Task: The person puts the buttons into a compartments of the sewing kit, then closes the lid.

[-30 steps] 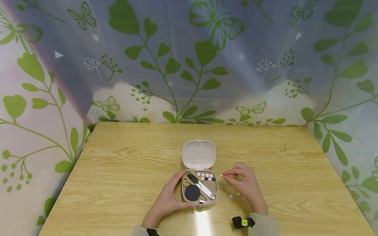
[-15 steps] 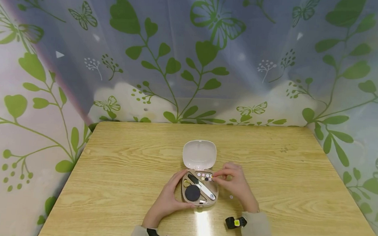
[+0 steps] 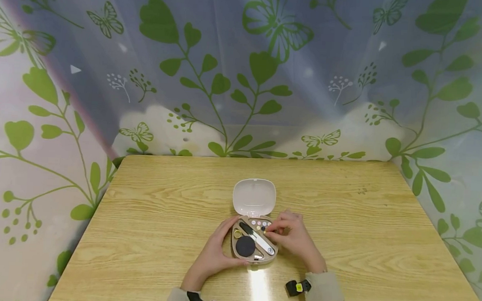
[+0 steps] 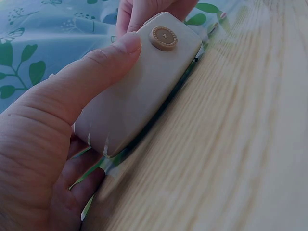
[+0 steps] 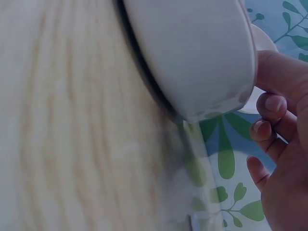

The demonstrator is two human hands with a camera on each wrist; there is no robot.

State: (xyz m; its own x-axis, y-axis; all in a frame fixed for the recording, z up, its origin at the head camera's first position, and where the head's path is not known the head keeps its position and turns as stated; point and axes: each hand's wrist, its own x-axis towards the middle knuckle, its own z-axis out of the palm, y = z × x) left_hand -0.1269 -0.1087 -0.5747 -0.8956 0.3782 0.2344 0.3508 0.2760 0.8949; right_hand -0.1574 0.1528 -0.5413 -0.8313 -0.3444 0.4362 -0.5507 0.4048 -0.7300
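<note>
A small beige case (image 3: 276, 254) lies on the table with its lid (image 3: 254, 196) raised behind it. My left hand (image 3: 213, 255) grips the case from the left, thumb along its front beside a brown button-shaped clasp (image 4: 164, 38) in the left wrist view. Over the upper right compartment, my right hand (image 3: 295, 240) pinches a tiny pale yellow button (image 3: 265, 232). Several small buttons (image 3: 259, 223) lie in that compartment, partly covered by my fingers. In the right wrist view the case wall (image 5: 197, 57) hides the pinching fingertips.
Inside the case are a slim black-and-white tool (image 3: 262, 244) lying diagonally, a black disc (image 3: 245, 246) and a gold ring-like piece (image 3: 237, 233). The wooden table (image 3: 158, 210) meets a patterned curtain (image 3: 211, 98) at its back edge.
My right hand has moved left from beside the case to over its button compartment, carrying the button. It now covers where loose buttons lay on the table. The left hand stays put.
</note>
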